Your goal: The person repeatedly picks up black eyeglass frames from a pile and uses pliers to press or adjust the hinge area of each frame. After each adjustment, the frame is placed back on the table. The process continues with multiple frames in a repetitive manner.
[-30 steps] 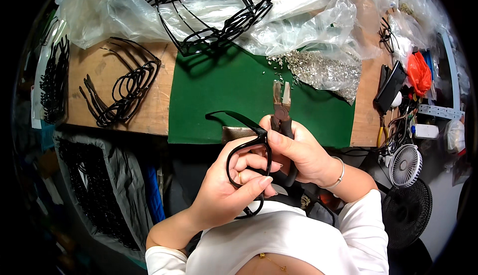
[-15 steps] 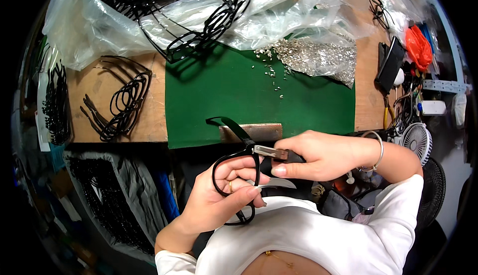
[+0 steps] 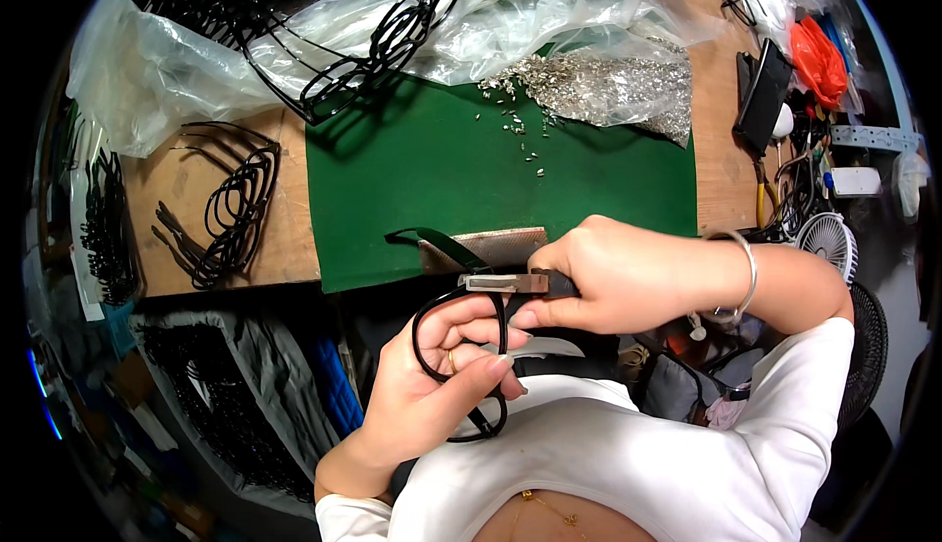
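1. At our far left, a row of black pieces (image 3: 108,233) lies along the bench edge, with a loose cluster of frames (image 3: 221,265) on the wood beside it.
2. Our left hand (image 3: 417,397) is closed on a black frame (image 3: 504,334), fingers curled behind and through one lens opening, thumb in front. The frame is off the bench, between us and its near edge, one arm reaching up over the green mat (image 3: 422,164).
3. Behind the frame's upper corner, a flat metallic pad (image 3: 515,243) lies at the mat's near edge.
4. The pliers (image 3: 532,284) lie sideways across that corner, where arm and front meet. We judge the step in hand to be plier work at this joint. We cannot tell whether the jaws are clenched on it or only laid against it.
5. Small metal bits (image 3: 599,86) spill onto the mat beyond, out of our hands' reach of work.
6. Our right hand (image 3: 601,285) is wrapped around the plier handles, which it mostly hides. The next move, we think, calls for a steady left hold and a measured squeeze from the right, with the jaws square to the joint so the rim is not marked.
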Demonstrator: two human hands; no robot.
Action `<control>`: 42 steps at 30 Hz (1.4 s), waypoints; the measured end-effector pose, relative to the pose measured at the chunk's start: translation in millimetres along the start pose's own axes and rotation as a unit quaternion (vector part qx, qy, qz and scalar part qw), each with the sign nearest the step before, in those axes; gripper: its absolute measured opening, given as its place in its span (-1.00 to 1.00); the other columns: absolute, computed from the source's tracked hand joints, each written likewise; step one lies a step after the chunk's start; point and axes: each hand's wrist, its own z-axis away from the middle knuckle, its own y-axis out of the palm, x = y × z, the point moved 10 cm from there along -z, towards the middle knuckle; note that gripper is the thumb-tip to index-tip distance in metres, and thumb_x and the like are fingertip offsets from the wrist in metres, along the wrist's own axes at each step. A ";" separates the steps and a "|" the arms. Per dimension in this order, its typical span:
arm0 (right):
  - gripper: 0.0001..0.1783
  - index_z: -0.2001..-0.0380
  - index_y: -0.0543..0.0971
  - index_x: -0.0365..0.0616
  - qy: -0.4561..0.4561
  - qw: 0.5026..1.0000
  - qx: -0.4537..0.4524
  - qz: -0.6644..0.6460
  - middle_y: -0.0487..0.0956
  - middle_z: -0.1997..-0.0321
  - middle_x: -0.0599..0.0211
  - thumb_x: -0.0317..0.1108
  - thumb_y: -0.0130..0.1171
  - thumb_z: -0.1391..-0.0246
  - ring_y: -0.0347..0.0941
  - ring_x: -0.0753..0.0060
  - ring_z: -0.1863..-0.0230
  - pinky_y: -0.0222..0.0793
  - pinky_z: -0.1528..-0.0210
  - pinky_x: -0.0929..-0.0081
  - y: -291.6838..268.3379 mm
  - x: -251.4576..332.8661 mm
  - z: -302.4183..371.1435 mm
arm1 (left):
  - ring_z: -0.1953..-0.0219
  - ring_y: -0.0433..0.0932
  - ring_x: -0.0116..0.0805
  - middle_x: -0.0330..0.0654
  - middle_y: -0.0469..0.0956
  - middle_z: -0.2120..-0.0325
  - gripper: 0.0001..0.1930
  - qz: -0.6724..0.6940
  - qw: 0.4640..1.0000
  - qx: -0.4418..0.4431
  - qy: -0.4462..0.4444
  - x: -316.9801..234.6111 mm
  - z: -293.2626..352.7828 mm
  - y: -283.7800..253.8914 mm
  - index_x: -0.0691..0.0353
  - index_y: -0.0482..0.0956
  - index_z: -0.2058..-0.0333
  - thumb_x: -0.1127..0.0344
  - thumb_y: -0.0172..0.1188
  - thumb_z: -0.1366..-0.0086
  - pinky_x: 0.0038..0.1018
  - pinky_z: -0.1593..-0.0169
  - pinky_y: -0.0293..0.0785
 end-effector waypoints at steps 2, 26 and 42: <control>-0.54 0.44 0.46 -0.29 -0.012 0.995 0.073 -0.059 0.44 0.65 0.15 0.00 0.03 -0.02 0.35 0.32 0.61 0.26 0.50 0.41 0.2 -3.8 1.8 | 0.40 0.52 -0.38 0.00 0.43 0.23 -0.57 -0.007 1.000 0.000 -0.001 -0.8 -1.8 -0.6 0.38 0.15 -0.02 0.63 -0.04 -0.14 -0.58 0.31 0.43; -0.74 0.46 0.46 -0.27 0.043 0.976 -0.214 0.018 0.45 0.54 0.12 -0.26 0.15 0.10 0.40 0.21 0.48 0.29 0.39 0.43 -18.7 -47.5 -18.8 | 0.30 0.41 -0.23 -0.08 0.43 0.34 -0.62 -0.580 0.646 -0.415 0.270 -172.0 -3.8 -146.4 0.35 0.37 0.13 0.41 0.12 -0.03 -0.41 0.19 0.37; -0.78 0.53 0.45 -0.30 0.098 0.946 -0.306 0.049 0.43 0.67 0.15 -0.33 0.18 0.15 0.34 0.28 0.64 0.26 0.52 0.47 -28.2 -49.5 -27.3 | 0.39 0.38 -0.18 -0.13 0.38 0.54 -0.82 -0.746 0.539 -0.294 0.257 -198.8 102.0 -183.2 0.27 0.49 0.36 0.42 0.14 0.01 -0.37 0.20 0.23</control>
